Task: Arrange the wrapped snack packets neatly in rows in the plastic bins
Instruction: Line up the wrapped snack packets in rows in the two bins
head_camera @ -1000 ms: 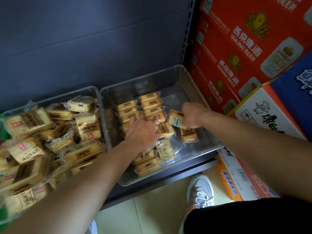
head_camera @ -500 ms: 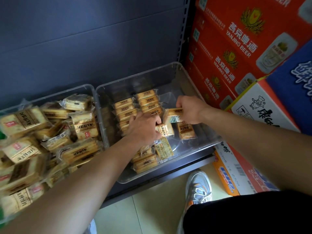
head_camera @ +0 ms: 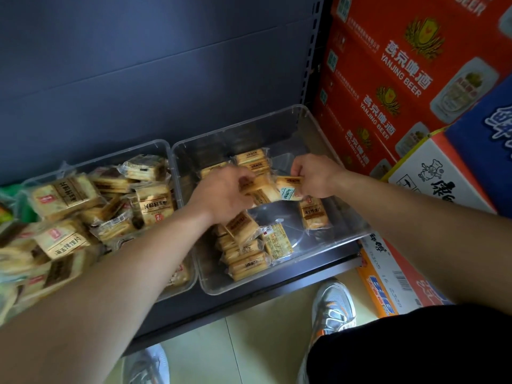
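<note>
Two clear plastic bins sit side by side on a low dark shelf. The left bin [head_camera: 163, 144] is heaped with jumbled yellow snack packets [head_camera: 63, 194]. The right bin [head_camera: 291, 112] holds rows of packets [head_camera: 250, 157] at the back and front left, plus one loose packet [head_camera: 314, 214] on its right side. My right hand [head_camera: 315, 176] is shut on a snack packet [head_camera: 288, 187] above the bin's middle. My left hand [head_camera: 224, 195] grips another packet [head_camera: 257, 185] right beside it; the two held packets touch.
Red beer cartons [head_camera: 410, 65] are stacked against the right of the shelf, with a white and blue carton [head_camera: 443, 173] in front and an orange box [head_camera: 388, 275] on the floor. The dark shelf back panel [head_camera: 138, 65] rises behind. My shoes [head_camera: 333, 306] stand on pale tiles.
My right hand lifted its packet up and leftward. My left hand rose off the row with a packet, and the two hands came together over the right bin.
</note>
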The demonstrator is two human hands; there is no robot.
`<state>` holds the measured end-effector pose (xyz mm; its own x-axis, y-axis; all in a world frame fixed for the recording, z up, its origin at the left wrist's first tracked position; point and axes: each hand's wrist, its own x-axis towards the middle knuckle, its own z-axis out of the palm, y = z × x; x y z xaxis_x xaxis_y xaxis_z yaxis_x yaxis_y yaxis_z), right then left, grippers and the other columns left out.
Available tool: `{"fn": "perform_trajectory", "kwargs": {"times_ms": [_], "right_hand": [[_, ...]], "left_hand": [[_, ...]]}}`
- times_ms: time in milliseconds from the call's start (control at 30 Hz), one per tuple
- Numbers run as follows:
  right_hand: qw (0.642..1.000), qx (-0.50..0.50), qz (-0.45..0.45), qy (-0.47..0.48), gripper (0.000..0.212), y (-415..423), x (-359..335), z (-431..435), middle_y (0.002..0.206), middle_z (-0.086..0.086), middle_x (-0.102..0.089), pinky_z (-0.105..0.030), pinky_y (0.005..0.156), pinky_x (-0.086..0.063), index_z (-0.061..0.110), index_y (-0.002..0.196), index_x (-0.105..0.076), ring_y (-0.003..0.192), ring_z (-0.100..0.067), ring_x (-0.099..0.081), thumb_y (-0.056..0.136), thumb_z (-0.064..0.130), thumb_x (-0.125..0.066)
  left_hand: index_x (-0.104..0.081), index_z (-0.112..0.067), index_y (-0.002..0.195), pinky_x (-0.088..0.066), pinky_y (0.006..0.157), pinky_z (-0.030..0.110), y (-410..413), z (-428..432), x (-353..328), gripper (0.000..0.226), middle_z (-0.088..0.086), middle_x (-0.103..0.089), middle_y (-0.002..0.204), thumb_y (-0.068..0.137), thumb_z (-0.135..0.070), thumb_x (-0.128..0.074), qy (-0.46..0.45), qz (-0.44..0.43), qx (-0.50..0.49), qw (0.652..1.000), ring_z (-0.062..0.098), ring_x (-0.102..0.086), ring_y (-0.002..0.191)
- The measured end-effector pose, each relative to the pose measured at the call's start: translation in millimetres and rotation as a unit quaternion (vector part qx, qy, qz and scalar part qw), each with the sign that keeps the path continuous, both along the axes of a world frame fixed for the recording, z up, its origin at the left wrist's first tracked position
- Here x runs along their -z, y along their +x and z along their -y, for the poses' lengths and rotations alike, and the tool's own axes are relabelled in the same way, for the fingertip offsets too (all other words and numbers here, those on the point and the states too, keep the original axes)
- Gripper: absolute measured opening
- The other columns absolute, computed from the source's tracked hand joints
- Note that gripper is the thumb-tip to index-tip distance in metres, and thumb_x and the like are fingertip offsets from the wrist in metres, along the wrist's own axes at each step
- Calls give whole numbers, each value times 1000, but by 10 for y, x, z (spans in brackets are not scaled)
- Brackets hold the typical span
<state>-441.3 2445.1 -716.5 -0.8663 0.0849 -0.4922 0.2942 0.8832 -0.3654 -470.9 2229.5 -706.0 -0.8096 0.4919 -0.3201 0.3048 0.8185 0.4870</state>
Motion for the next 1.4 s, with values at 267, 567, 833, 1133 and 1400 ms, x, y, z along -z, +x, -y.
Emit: {"fn": "perform_trajectory", "kwargs": {"times_ms": [267, 567, 833, 1133, 1400], "right_hand": [[999, -28, -26, 0, 41, 70, 292, 233, 123, -5, -64, -26, 83, -40, 23, 115, -65, 111, -25, -60, 79, 16, -84], [996, -29, -79, 7, 39, 121, 482, 415, 102, -1, -63, -32, 74, -44, 28, 73, -48, 93, -21, -59, 77, 25, -87], [992, 2, -95, -84, 20, 78, 386, 379, 103, 1, -71, -22, 82, -41, 17, 98, -76, 101, -17, -64, 91, 2, -65], [994, -73, 34, -76, 6, 234, 339, 242, 97, -2, -75, -29, 84, -52, 17, 93, -75, 90, -14, -68, 88, 15, -78], [980, -172, 100, -32, 73, 326, 513, 482, 142, -5, -57, -30, 97, -45, 19, 145, -51, 127, -25, -55, 81, 28, -84]], "left_hand": [[-60, -25, 130, -56, 92, 44, -148, 334, -13, 42, 0, -71, 116, 91, -29, -74, -53, -105, -90, 989, 24, -68, 105], [-57, -29, 133, -33, 107, 46, -274, 449, 96, 40, -2, -68, 121, 95, -38, -65, -131, -245, -23, 961, 25, -62, 116], [-56, -40, 133, -36, 114, 44, 41, 301, -84, 50, -11, -54, 141, 86, -48, -73, -120, -66, 137, 981, 17, -49, 132], [-54, -34, 134, -30, 109, 47, 32, 429, 66, 57, -5, -65, 125, 87, -66, -59, -250, -228, 77, 938, 22, -56, 122], [-57, -31, 137, -32, 111, 47, -140, 520, 11, 52, -4, -64, 128, 88, -45, -71, -111, -187, -26, 976, 22, -58, 120]]}}
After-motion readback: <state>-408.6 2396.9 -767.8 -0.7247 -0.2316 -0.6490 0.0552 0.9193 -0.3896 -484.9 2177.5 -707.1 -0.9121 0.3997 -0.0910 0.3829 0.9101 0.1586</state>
